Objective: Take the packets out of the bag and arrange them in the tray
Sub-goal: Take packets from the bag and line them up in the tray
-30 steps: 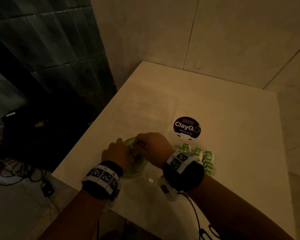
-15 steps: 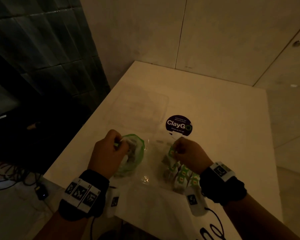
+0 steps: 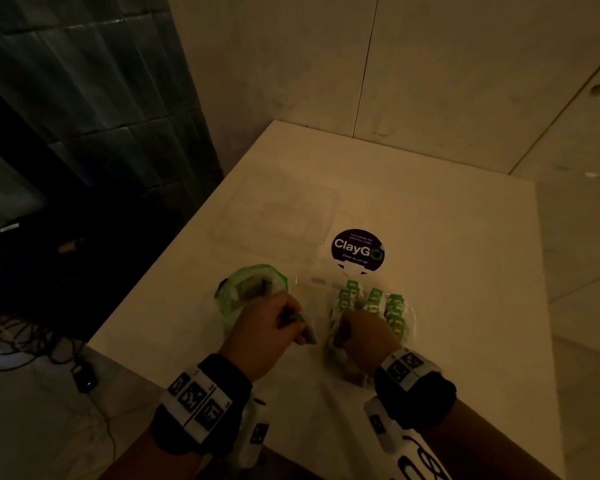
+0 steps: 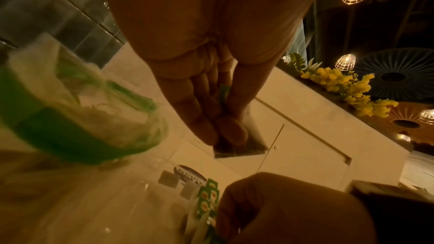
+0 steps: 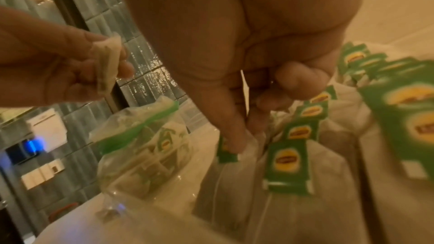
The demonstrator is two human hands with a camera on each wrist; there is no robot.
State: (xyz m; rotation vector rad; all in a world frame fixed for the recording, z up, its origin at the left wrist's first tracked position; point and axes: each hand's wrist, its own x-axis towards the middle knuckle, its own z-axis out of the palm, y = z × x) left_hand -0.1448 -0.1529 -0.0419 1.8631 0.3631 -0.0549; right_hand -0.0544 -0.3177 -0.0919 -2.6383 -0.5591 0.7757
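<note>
Now lifted clear of bag (image 3: 253, 292), left hand (image 3: 267, 329) pinching one packet (image 3: 309, 332); right hand (image 3: 364, 336) pinching another in clear tray (image 3: 411, 313). Sticker (image 3: 357, 251) marked "ClayGo". Green tags, yellow oval logos. Three packet rows, apparently; count unclear.

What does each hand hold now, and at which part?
The left hand pinches one packet near its upper end. The right hand pinches another packet at its top, in the tray.
</note>
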